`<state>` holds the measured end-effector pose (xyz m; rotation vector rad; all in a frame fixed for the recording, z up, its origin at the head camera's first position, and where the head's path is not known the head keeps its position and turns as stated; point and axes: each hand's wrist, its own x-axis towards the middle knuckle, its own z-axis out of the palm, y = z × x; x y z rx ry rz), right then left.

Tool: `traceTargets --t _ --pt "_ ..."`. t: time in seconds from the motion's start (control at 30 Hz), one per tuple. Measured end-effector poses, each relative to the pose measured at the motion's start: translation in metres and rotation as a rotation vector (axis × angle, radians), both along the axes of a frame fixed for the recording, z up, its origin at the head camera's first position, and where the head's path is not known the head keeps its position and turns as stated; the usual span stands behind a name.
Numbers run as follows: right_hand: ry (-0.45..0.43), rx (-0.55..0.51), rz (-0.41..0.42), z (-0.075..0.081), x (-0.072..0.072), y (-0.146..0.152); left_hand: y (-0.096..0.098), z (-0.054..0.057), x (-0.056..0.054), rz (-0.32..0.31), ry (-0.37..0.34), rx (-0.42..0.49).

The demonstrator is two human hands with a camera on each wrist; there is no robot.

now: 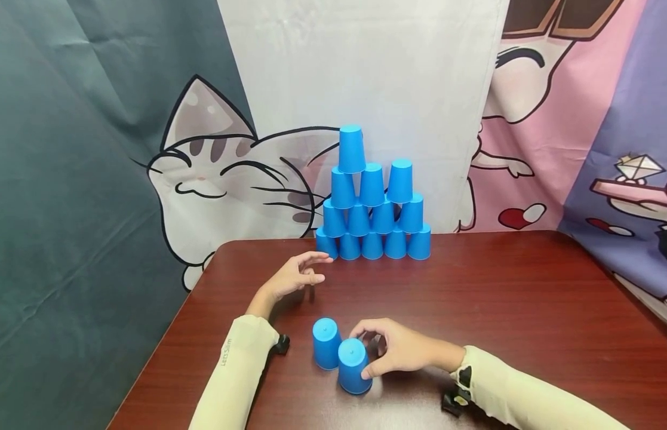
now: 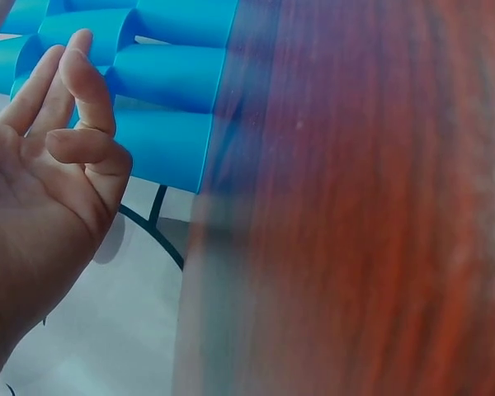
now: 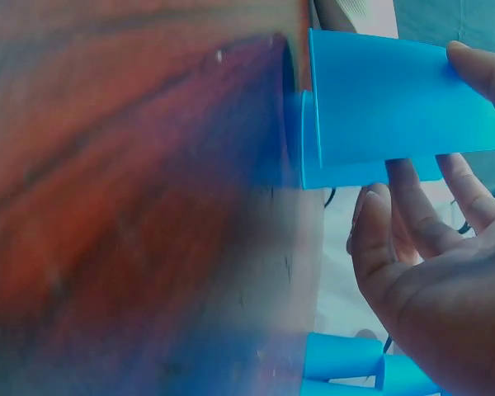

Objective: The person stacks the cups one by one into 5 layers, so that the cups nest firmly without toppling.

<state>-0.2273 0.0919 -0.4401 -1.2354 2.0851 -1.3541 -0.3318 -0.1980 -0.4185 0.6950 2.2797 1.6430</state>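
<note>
A pyramid of blue cups (image 1: 372, 206) stands upside down at the table's back middle. Two loose blue cups sit upside down near the front. My right hand (image 1: 372, 352) grips the nearer cup (image 1: 353, 365), thumb on its front side and fingers curled over its far side. In the right wrist view the same cup (image 3: 396, 107) lies between thumb and fingers (image 3: 412, 214). The second loose cup (image 1: 326, 343) stands just left of it, touching or almost touching. My left hand (image 1: 312, 269) hovers with loosely bent fingers and holds nothing, just in front of the pyramid's lower left corner (image 2: 161, 148).
The dark red wooden table (image 1: 516, 298) has bare surface on its right half and between the pyramid and the loose cups. Cartoon-printed cloth backdrops (image 1: 215, 167) hang directly behind the table's back edge. The table's left edge runs close to my left forearm (image 1: 233, 370).
</note>
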Motion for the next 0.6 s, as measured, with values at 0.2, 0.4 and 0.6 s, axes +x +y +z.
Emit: traceTargets --t 0.2,0.4,0.6 --pt "-0.008 -0.003 -0.031 0.004 -0.007 0.007 -0.005 -0.013 -0.012 0.003 -0.009 -0.023" --pt "0.002 -0.005 -0.108 0.009 -0.011 0.014 -0.006 -0.018 -0.017 0.017 0.020 -0.031" --pt "-0.001 -0.012 -0.140 0.011 -0.015 0.019 -0.006 -0.019 -0.015 0.014 0.030 -0.042"
